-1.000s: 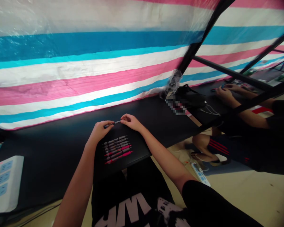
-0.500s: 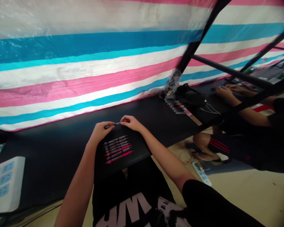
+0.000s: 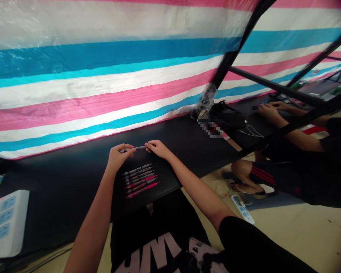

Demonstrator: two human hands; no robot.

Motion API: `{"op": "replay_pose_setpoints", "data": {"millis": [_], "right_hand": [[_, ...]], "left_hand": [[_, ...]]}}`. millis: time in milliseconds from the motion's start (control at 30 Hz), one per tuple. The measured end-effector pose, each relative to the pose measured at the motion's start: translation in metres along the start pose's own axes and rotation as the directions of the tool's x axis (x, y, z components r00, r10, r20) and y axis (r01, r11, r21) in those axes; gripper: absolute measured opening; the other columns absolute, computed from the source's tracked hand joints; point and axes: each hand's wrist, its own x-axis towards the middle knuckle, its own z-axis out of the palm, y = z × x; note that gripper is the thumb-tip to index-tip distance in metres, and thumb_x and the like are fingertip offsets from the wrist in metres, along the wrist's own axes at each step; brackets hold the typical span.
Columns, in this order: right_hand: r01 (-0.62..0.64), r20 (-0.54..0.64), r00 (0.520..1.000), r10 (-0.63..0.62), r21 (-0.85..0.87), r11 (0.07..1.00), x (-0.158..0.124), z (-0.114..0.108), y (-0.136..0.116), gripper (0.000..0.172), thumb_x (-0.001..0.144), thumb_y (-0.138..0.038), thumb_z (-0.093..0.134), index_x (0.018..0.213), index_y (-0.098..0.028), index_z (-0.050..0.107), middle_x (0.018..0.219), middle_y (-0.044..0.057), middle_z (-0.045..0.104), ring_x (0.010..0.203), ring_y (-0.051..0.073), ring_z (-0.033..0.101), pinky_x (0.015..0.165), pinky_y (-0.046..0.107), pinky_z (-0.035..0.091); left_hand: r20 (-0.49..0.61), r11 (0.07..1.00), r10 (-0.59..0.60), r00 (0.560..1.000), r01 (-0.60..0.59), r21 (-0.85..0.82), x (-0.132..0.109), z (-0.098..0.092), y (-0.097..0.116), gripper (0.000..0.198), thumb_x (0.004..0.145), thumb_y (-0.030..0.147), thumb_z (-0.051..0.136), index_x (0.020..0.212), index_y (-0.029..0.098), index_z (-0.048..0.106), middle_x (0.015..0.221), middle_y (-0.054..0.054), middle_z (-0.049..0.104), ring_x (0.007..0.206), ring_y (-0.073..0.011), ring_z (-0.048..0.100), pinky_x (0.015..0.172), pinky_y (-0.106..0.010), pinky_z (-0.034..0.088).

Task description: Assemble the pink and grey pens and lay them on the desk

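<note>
A slim grey pen (image 3: 140, 147) spans the gap between my two hands, above the black table (image 3: 88, 174). My left hand (image 3: 119, 153) is closed on its left end, thumb and fingers pinching the barrel. At the pen's right end, my right hand (image 3: 157, 147) pinches the tip between thumb and fingertips. Just below my hands lies a row of several pens, side by side and slanting slightly: grey and black pens (image 3: 138, 171) at the far side, pink and dark pens (image 3: 143, 188) nearest me.
A white power strip (image 3: 10, 223) stands at the left. Crumpled clear plastic (image 3: 207, 98) and a black bag (image 3: 229, 115) lie at the right, beside black metal frame bars (image 3: 227, 68). Beyond them, another person's hands (image 3: 269, 110) work over the table. A striped sheet (image 3: 102, 87) hangs behind.
My left hand has shifted slightly left along the pen, and more of the barrel shows between my hands. My right hand is nearly where it was. The pen row is unchanged.
</note>
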Motion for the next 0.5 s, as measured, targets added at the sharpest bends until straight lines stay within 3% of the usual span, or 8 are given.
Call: {"op": "replay_pose_setpoints", "data": {"millis": [100, 167, 233, 300, 367, 500], "right_hand": [[0.019, 0.011, 1.000, -0.019, 0.082, 0.996, 0.000, 0.006, 0.001, 0.043, 0.086, -0.059, 0.065, 0.079, -0.016, 0.067, 0.070, 0.001, 0.062, 0.067, 0.015, 0.056, 0.068, 0.028, 0.043], [0.019, 0.030, 0.999, -0.021, 0.076, 0.997, 0.000, 0.012, 0.003, 0.039, 0.086, -0.056, 0.067, 0.081, -0.017, 0.067, 0.071, 0.000, 0.062, 0.068, 0.015, 0.056, 0.068, 0.027, 0.043], [0.014, 0.028, 0.999, -0.015, 0.034, 0.999, 0.000, 0.018, 0.005, 0.036, 0.084, -0.053, 0.069, 0.080, -0.017, 0.066, 0.070, -0.001, 0.061, 0.066, 0.014, 0.053, 0.066, 0.027, 0.042], [0.017, 0.024, 1.000, -0.016, -0.006, 1.000, -0.001, 0.023, 0.005, 0.035, 0.082, -0.051, 0.073, 0.079, -0.017, 0.066, 0.069, -0.002, 0.060, 0.064, 0.013, 0.051, 0.064, 0.026, 0.040], [0.026, 0.031, 0.999, -0.025, -0.037, 0.999, -0.001, 0.026, 0.005, 0.035, 0.081, -0.051, 0.074, 0.079, -0.017, 0.066, 0.070, -0.001, 0.061, 0.065, 0.013, 0.051, 0.063, 0.026, 0.040], [0.051, 0.021, 0.999, -0.049, -0.085, 0.995, -0.002, 0.026, 0.003, 0.031, 0.086, -0.048, 0.069, 0.084, -0.018, 0.068, 0.075, 0.001, 0.065, 0.068, 0.014, 0.054, 0.065, 0.026, 0.042]], "left_hand": [[-0.085, 0.966, -0.004, 0.996, -0.018, -0.257, 0.001, 0.004, 0.002, 0.040, 0.075, 0.051, 0.081, 0.092, 0.017, 0.072, 0.092, -0.012, 0.079, 0.083, -0.0246, 0.074, 0.077, -0.038, 0.059], [-0.064, 0.930, 0.010, 0.998, -0.032, -0.367, 0.001, 0.009, 0.006, 0.038, 0.081, 0.055, 0.074, 0.093, 0.019, 0.065, 0.104, -0.013, 0.077, 0.100, -0.0272, 0.073, 0.085, -0.042, 0.058], [-0.031, 0.887, 0.003, 1.000, -0.017, -0.462, 0.000, 0.015, 0.010, 0.035, 0.086, 0.056, 0.066, 0.087, 0.022, 0.057, 0.096, -0.009, 0.075, 0.103, -0.0265, 0.071, 0.089, -0.045, 0.057], [-0.027, 0.824, -0.026, 0.999, 0.006, -0.566, 0.000, 0.019, 0.014, 0.040, 0.091, 0.059, 0.056, 0.077, 0.023, 0.048, 0.074, -0.003, 0.065, 0.086, -0.0218, 0.069, 0.088, -0.044, 0.056], [-0.053, 0.752, -0.058, 0.997, 0.009, -0.659, 0.000, 0.020, 0.016, 0.048, 0.094, 0.064, 0.044, 0.069, 0.023, 0.040, 0.060, 0.002, 0.046, 0.064, -0.0165, 0.057, 0.080, -0.040, 0.056], [-0.083, 0.644, -0.075, 0.994, -0.016, -0.765, 0.000, 0.009, 0.014, 0.048, 0.095, 0.057, 0.036, 0.062, 0.023, 0.030, 0.056, 0.004, 0.024, 0.048, -0.0124, 0.031, 0.057, -0.031, 0.047]]}}
